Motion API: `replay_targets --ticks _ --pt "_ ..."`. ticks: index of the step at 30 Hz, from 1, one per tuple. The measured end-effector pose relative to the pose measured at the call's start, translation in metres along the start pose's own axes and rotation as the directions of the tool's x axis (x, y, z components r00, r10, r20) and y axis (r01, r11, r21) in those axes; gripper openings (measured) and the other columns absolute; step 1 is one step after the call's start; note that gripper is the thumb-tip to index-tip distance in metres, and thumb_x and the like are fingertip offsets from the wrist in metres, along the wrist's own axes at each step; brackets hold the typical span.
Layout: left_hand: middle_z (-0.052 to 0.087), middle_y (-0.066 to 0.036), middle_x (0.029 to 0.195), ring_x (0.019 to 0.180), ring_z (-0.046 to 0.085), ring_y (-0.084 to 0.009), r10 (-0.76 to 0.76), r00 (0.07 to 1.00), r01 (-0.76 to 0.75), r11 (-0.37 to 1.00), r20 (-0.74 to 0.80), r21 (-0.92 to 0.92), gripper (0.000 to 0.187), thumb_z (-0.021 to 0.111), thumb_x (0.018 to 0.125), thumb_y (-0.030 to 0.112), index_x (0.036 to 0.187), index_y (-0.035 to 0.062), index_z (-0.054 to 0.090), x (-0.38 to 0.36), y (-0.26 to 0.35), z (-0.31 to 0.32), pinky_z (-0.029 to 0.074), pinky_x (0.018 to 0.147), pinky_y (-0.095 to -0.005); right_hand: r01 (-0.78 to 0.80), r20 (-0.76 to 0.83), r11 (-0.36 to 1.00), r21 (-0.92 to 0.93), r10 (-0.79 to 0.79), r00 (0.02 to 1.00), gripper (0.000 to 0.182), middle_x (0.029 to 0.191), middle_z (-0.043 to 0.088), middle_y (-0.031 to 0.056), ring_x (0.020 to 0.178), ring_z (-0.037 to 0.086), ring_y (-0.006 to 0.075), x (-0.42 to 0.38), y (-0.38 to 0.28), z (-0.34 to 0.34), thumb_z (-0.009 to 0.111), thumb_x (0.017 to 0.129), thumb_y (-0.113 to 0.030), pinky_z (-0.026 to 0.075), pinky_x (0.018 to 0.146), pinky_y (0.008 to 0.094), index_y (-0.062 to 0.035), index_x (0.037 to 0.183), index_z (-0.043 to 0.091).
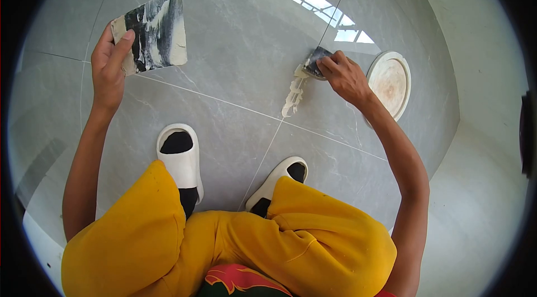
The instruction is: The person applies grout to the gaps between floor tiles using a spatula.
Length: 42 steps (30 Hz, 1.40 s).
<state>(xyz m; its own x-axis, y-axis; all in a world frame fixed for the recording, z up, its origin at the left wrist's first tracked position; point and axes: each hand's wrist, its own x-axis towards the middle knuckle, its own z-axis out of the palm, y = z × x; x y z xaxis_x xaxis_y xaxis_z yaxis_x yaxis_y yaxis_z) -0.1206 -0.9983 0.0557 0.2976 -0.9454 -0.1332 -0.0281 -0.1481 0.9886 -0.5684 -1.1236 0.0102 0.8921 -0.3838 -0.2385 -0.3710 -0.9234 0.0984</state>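
My left hand (112, 62) grips a flat square board (156, 31), black and smeared with cream-coloured paste, thumb on its near face. It is held up above the tiles at the upper left. In my right hand (345, 76) is a small dark scraper (316, 64), its edge at the tile joint. A rough streak of cream grout (293, 97) runs along that joint, from the scraper down to where the joints cross. Beyond the scraper, the joint shows as a thin dark line; the other joints by my feet look pale and filled.
A round whitish lid or tray (390, 85) lies on the grey tiled floor (224, 34), right of my right hand. My feet in white slides (180, 157) rest below the crossing. A pale wall (475, 73) borders the right side. Window light reflects off the tiles.
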Motion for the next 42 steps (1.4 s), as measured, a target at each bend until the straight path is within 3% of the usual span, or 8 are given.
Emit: replay_targets --ticks 3,7,11,18,24,27,32,42 --pt "0.064 -0.005 0.104 0.09 0.061 -0.007 0.043 0.999 -0.044 0.997 0.029 0.058 0.028 0.05 0.096 0.019 0.115 -0.0004 0.055 0.003 0.006 -0.003 0.047 0.082 -0.0213 -0.016 -0.109 1.0 -0.011 0.015 0.994 0.017 0.101 0.051 0.0032 0.094 0.05 0.0209 0.007 0.005 0.016 0.061 0.078 -0.006 0.054 0.075 0.0301 0.0006 0.092 0.067" --pt "0.063 -0.006 0.104 0.092 0.06 -0.0068 -0.023 1.0 0.023 0.998 0.005 -0.053 0.028 0.05 0.096 0.019 0.116 -0.0012 0.055 0.002 0.0 -0.011 0.047 0.084 -0.0215 -0.23 0.255 0.973 -0.009 0.224 0.941 0.024 0.102 0.059 0.007 0.09 0.055 0.0244 -0.015 0.035 0.001 0.062 0.075 -0.006 0.054 0.074 0.0325 0.0011 0.098 0.067" --pt "0.063 -0.006 0.105 0.094 0.06 -0.0066 -0.052 0.999 0.051 0.995 -0.014 -0.083 0.029 0.05 0.096 0.018 0.116 -0.0018 0.054 0.005 -0.002 -0.012 0.046 0.085 -0.0211 -0.465 -0.069 0.851 0.244 0.494 0.867 0.035 0.114 0.061 0.0059 0.096 0.057 0.0265 0.022 0.042 0.004 0.059 0.074 -0.009 0.053 0.077 0.0388 -0.0043 0.108 0.065" --pt "0.057 -0.007 0.116 0.106 0.055 -0.0111 -0.114 0.993 0.115 0.974 0.019 -0.197 0.029 0.044 0.099 0.013 0.124 -0.0017 0.048 0.012 -0.004 -0.028 0.042 0.095 -0.0267 -0.378 -0.065 0.85 0.367 0.428 0.901 0.036 0.109 0.06 0.0069 0.09 0.056 0.0271 0.019 -0.06 0.002 0.06 0.071 -0.007 0.053 0.069 0.0378 -0.0013 0.106 0.063" --pt "0.057 -0.008 0.116 0.107 0.055 -0.0122 -0.098 0.995 0.098 0.94 0.015 -0.328 0.029 0.045 0.098 0.014 0.123 -0.0016 0.049 0.027 -0.002 -0.009 0.041 0.096 -0.0277 -0.511 0.164 0.684 0.521 0.508 0.846 0.039 0.112 0.061 0.0112 0.09 0.058 0.029 -0.026 -0.204 -0.019 0.06 0.067 -0.004 0.053 0.072 0.0373 0.0004 0.105 0.063" --pt "0.058 -0.007 0.115 0.107 0.056 -0.0121 -0.066 0.995 0.091 0.909 0.076 -0.406 0.03 0.048 0.097 0.015 0.123 -0.0009 0.05 0.043 -0.003 0.006 0.041 0.096 -0.0275 -0.507 0.376 0.516 0.691 0.343 0.861 0.035 0.107 0.062 0.0121 0.089 0.057 0.0301 -0.043 -0.2 -0.02 0.057 0.068 -0.006 0.051 0.076 0.0384 0.0012 0.102 0.064" --pt "0.06 -0.006 0.114 0.104 0.057 -0.0119 0.0 0.992 0.058 0.895 0.13 -0.442 0.031 0.049 0.097 0.016 0.122 -0.0008 0.051 0.048 0.0 0.013 0.042 0.095 -0.027 -0.545 0.155 0.566 0.619 0.591 0.791 0.034 0.106 0.063 0.0069 0.088 0.055 0.0286 -0.023 -0.122 -0.027 0.057 0.071 -0.01 0.05 0.077 0.0388 -0.0038 0.103 0.067" --pt "0.059 -0.005 0.113 0.104 0.057 -0.012 -0.149 0.987 0.158 0.892 0.054 -0.423 0.028 0.049 0.097 0.016 0.12 0.0017 0.051 0.044 -0.023 -0.013 0.042 0.094 -0.0276 -0.42 0.097 0.766 0.487 0.43 0.897 0.036 0.109 0.063 0.0032 0.092 0.054 0.0238 -0.004 -0.087 -0.028 0.06 0.07 -0.004 0.052 0.078 0.0353 -0.0058 0.105 0.069"
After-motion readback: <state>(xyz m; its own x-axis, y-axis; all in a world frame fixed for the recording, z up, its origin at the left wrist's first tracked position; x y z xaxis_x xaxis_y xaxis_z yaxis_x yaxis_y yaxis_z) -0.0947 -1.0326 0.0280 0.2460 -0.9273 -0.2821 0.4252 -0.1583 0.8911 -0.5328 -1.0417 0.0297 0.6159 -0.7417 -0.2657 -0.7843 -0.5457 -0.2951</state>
